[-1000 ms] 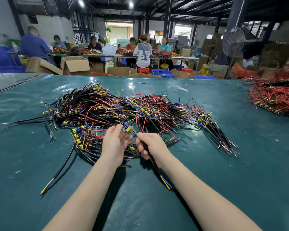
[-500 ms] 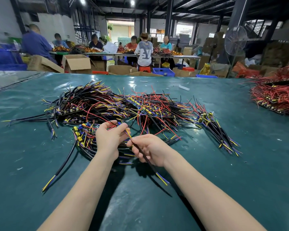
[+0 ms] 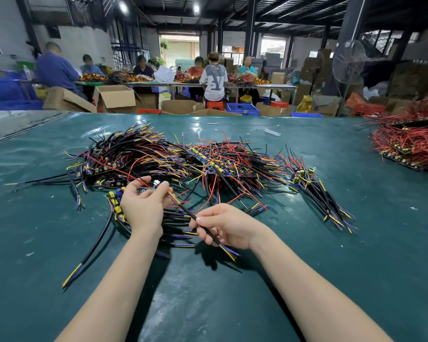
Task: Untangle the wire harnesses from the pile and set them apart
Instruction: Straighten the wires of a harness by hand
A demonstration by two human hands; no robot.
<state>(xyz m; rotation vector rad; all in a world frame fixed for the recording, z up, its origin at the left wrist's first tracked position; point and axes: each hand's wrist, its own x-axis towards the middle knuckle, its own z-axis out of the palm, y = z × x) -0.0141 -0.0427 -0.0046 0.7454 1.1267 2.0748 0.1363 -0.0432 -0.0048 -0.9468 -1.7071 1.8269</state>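
Observation:
A tangled pile of wire harnesses (image 3: 208, 161), black sheaths with red, yellow and purple leads and small circuit boards, spreads across the middle of the green table (image 3: 356, 243). My left hand (image 3: 143, 206) is at the pile's near edge, fingers curled round the board end of one harness. My right hand (image 3: 223, 225) pinches that harness's black cable (image 3: 185, 209), whose yellow and purple tips stick out below the palm. The cable runs taut between both hands.
A second heap of red wires (image 3: 410, 144) lies at the table's far right. A loose black cable (image 3: 94, 245) trails toward the near left. Beyond the table, several people work at benches among cardboard boxes (image 3: 114, 97), and a standing fan (image 3: 347, 61) is at the right.
Both hands have lifted one harness out of the pile; the right hand has drawn back toward me and to the right, stretching the black cable between the hands.

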